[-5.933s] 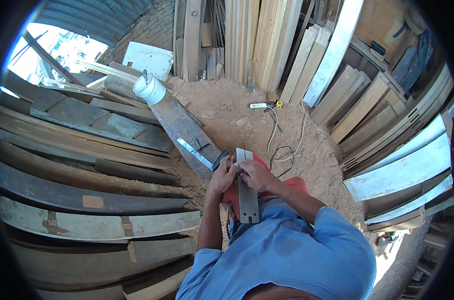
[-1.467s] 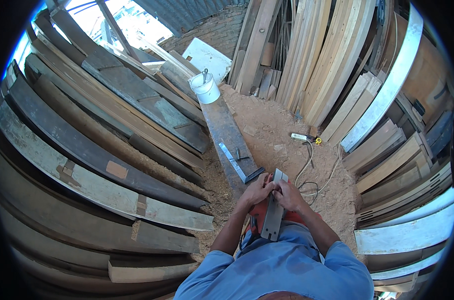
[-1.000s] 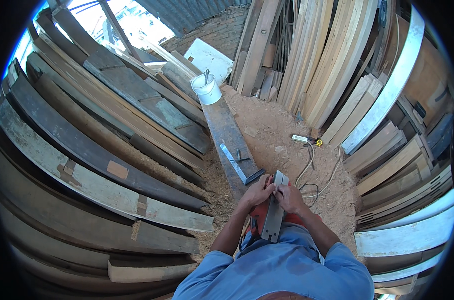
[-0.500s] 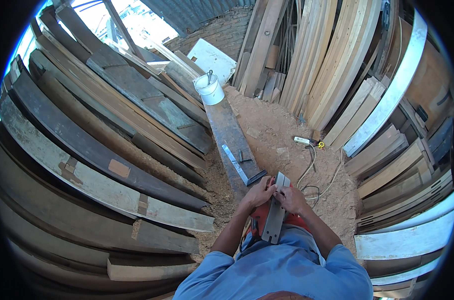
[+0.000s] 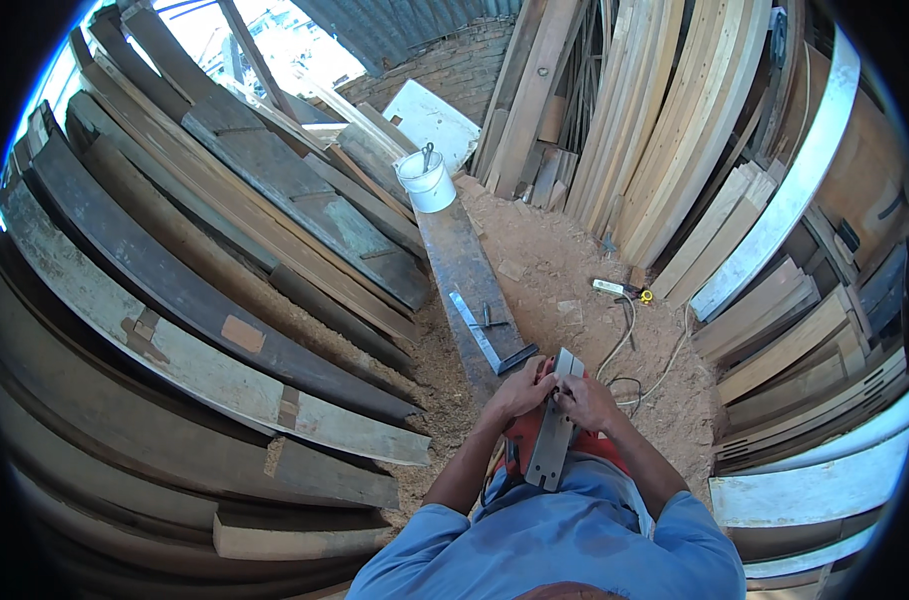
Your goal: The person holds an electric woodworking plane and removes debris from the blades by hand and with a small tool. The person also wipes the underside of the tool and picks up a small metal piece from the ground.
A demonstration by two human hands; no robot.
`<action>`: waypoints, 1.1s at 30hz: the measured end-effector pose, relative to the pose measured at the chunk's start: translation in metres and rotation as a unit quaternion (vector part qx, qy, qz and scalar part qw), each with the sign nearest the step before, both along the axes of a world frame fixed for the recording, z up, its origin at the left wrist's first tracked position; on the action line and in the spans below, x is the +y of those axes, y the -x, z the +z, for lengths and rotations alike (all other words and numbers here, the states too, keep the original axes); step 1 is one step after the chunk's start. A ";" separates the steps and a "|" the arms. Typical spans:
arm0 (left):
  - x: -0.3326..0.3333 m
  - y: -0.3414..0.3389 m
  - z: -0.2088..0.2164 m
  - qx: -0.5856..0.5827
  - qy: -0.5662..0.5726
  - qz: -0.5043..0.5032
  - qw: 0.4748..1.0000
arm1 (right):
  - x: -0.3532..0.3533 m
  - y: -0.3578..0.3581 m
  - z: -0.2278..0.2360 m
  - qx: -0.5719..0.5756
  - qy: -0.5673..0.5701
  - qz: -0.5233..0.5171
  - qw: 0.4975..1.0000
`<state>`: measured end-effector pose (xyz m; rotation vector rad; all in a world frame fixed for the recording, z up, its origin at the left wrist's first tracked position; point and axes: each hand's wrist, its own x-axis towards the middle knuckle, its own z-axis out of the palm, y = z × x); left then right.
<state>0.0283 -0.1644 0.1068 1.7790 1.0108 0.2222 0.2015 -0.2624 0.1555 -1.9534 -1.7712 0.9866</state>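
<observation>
A red electric planer point(image 5: 550, 440) rests against my lap, turned so that its flat grey sole plate faces up. My left hand point(image 5: 522, 391) is closed around its left side near the front end. On the other side my right hand point(image 5: 587, 403) has its fingers bent against the planer, close to the middle of the sole. The two hands nearly meet there, and their fingers hide that part of the plate. Just beyond them on a worn plank point(image 5: 454, 243) lie a try square point(image 5: 479, 333) and a small dark T-shaped tool point(image 5: 488, 317).
A white bucket point(image 5: 427, 186) with a tool standing in it is at the plank's far end. On the sawdust-covered ground are a white power strip point(image 5: 608, 287), a yellow tape measure point(image 5: 646, 296) and a pale cord point(image 5: 622, 345). Stacked boards point(image 5: 204, 340) line both sides.
The whole view has shifted slightly, so the surroundings sit a little lower and further right. Both hands stay at the planer, with only small finger movement.
</observation>
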 end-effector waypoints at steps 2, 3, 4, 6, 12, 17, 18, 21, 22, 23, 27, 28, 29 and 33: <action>0.000 -0.003 0.003 0.002 0.006 -0.006 1.000 | 0.000 0.000 0.001 -0.006 0.005 -0.009 1.000; 0.000 -0.004 0.004 0.003 0.009 -0.008 1.000 | 0.001 0.001 -0.009 -0.018 -0.014 -0.011 1.000; -0.001 -0.004 0.005 -0.001 0.007 -0.006 1.000 | 0.002 0.001 -0.015 -0.030 -0.034 -0.012 0.999; -0.002 -0.003 0.006 -0.009 0.002 -0.003 1.000 | 0.000 -0.004 -0.023 -0.003 -0.068 0.005 0.998; -0.001 -0.004 0.010 0.013 0.005 -0.012 1.000 | 0.003 0.000 -0.025 -0.021 -0.013 -0.014 1.000; 0.000 -0.001 0.009 0.012 0.000 -0.012 1.000 | 0.001 -0.002 -0.017 0.015 -0.035 -0.011 0.999; 0.001 0.001 0.006 0.008 0.002 -0.007 1.000 | 0.004 0.000 -0.012 0.007 -0.016 -0.018 1.000; 0.000 -0.003 0.008 0.003 0.001 -0.012 1.000 | 0.006 -0.002 -0.026 -0.033 -0.025 -0.009 0.999; 0.000 -0.004 0.009 0.003 0.003 -0.013 1.000 | 0.006 -0.003 -0.030 -0.047 -0.038 0.001 0.998; -0.001 -0.004 0.009 0.003 0.005 -0.014 1.000 | 0.004 -0.005 -0.034 -0.033 -0.073 0.003 0.997; -0.002 0.001 0.010 0.003 0.003 -0.002 1.000 | 0.003 -0.001 -0.018 -0.006 -0.043 -0.015 0.999; -0.001 0.000 0.009 0.003 0.002 -0.005 1.000 | 0.004 0.000 -0.009 -0.007 0.004 -0.029 1.000; -0.001 -0.001 0.008 0.004 0.000 -0.007 1.000 | 0.004 -0.001 -0.016 -0.015 -0.011 -0.023 1.000; -0.002 -0.005 0.013 0.013 0.000 -0.013 1.000 | 0.003 -0.006 -0.033 -0.002 -0.065 -0.011 0.998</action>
